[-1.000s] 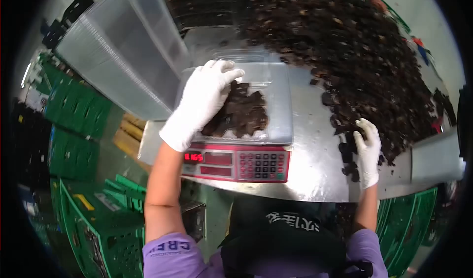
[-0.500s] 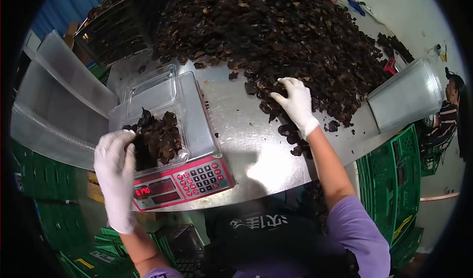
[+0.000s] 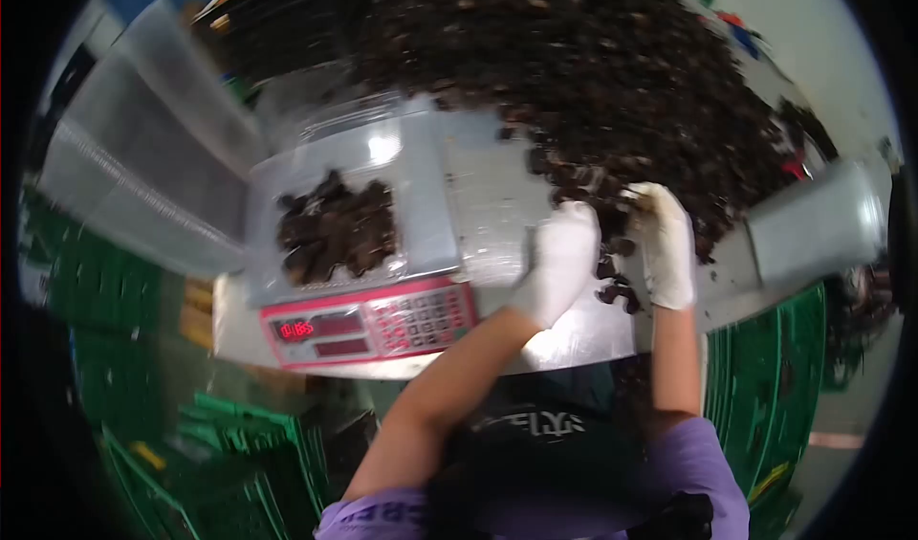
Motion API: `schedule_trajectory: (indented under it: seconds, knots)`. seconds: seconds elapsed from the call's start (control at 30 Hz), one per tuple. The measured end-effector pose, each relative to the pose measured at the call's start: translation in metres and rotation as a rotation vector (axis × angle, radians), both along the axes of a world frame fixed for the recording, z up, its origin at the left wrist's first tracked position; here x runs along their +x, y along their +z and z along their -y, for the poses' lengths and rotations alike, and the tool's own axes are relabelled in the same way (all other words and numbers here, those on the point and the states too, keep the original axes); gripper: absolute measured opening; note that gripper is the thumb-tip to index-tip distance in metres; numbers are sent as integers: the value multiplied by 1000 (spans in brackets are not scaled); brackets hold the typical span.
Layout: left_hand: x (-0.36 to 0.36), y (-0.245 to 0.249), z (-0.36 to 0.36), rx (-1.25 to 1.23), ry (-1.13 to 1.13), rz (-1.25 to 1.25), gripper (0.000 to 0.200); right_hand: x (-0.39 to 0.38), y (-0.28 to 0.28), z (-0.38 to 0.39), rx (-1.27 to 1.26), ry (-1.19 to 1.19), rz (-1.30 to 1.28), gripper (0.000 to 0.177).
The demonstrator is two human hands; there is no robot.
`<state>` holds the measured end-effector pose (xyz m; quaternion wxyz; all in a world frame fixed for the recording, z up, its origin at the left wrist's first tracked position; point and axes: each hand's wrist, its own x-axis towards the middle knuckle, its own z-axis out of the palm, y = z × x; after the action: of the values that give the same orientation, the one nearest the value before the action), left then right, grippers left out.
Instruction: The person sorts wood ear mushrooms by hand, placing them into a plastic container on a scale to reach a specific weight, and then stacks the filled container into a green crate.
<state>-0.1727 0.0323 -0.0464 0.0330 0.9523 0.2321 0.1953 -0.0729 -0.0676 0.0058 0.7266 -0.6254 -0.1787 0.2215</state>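
Note:
My left hand (image 3: 564, 258), in a white glove, is at the near edge of a large heap of dark wood ear mushrooms (image 3: 574, 90). Its fingers are curled in, and whatever they hold is hidden. Just to its right, my gloved right hand (image 3: 666, 248) is closed with bent fingers around dark wood ear pieces; motion blurs the details. A clear plastic clamshell box (image 3: 404, 243) with its lid folded back sits on a red digital scale (image 3: 368, 322). Wood ear mushrooms (image 3: 337, 226) lie inside the box. The red display is lit but smeared.
Stacked clear containers (image 3: 158, 148) stand left of the scale, with another stack (image 3: 818, 220) at the table's right. A dark crate (image 3: 287, 28) is at the back left. Green crates (image 3: 770, 377) flank the metal table (image 3: 488, 196) below. Part of a person shows at the far right.
My left hand has left the box and crossed right to the heap, beside my right hand. My right hand's fingers have curled in. The whole view has shifted and blurred.

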Motion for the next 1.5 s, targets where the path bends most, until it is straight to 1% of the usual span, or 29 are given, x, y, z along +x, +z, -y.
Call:
schedule_trajectory:
  seconds: [0.03,0.07,0.1,0.13,0.17,0.27,0.37,0.47,0.5,0.57,0.6,0.63,0.67,0.7,0.73,0.77,0.83,0.87,0.9,0.93,0.97,1.03,1.13,1.17,1.23,1.3,1.37,1.43,1.5]
  knots:
    - [6,20,0,14,74,-185,9,9,-16,6,124,1,-137,25]
    - [23,2,-1,24,128,-200,9,-3,-8,4,200,-55,-119,31]
    - [35,-5,-4,-124,155,-213,10,7,-15,17,264,63,-209,40]
    - [28,10,-4,4,145,-189,10,26,-27,26,373,177,-337,44]
    - [35,-2,-2,42,207,-137,8,23,-24,29,388,101,-455,47]
    - [19,13,-2,64,183,-154,7,29,-36,32,443,126,-590,49]
    - [-9,38,-2,37,173,-112,7,20,-31,23,564,305,-752,52]
    - [-70,82,-15,15,113,229,8,10,-26,9,555,222,-726,50]
    - [-96,97,-24,39,99,332,8,-9,-8,0,518,193,-703,55]
    - [-147,120,-51,49,96,507,14,-25,-1,-16,464,291,-551,60]
    - [-165,126,-63,78,215,498,19,-30,-2,-26,501,391,-495,60]
    - [-184,131,-77,60,217,629,22,-36,0,-38,534,492,-438,61]
    - [-200,132,-91,93,300,625,21,-49,14,-53,490,504,-357,60]
    - [-213,130,-103,124,385,617,21,-77,48,-69,287,336,-306,60]
    - [-223,127,-112,117,412,573,21,-93,60,-84,305,376,-253,61]
    - [-231,123,-119,111,438,528,20,-100,73,-94,174,459,-195,58]
    - [-243,118,-122,22,389,345,20,-130,90,-125,314,512,-146,55]
    - [-248,115,-119,-6,341,339,21,-135,84,-143,274,514,90,55]
    - [-252,112,-116,-34,294,332,22,-142,79,-158,255,545,170,53]
    - [-256,115,-111,-81,301,295,26,-152,93,-162,104,582,374,51]
    - [-258,117,-108,-90,307,304,27,-152,72,-183,155,525,835,47]
    - [-264,119,-107,-76,310,300,26,-169,77,-193,31,770,600,46]
    - [-272,120,-110,-136,309,386,25,-172,81,-196,121,719,674,43]
    - [-276,119,-113,-142,296,451,25,-167,87,-186,130,811,299,41]
    - [-284,122,-117,-145,333,494,23,-138,80,-181,84,553,558,39]
    - [-291,126,-118,-106,387,522,22,-106,75,-170,55,407,360,43]
    - [-301,125,-121,-118,422,565,23,-21,32,-158,-506,32,1143,51]
    - [-305,124,-123,-126,459,628,22,43,-2,-130,-933,-288,1244,59]
    - [-309,121,-123,-170,486,717,21,78,-30,-94,-1199,-397,1260,60]
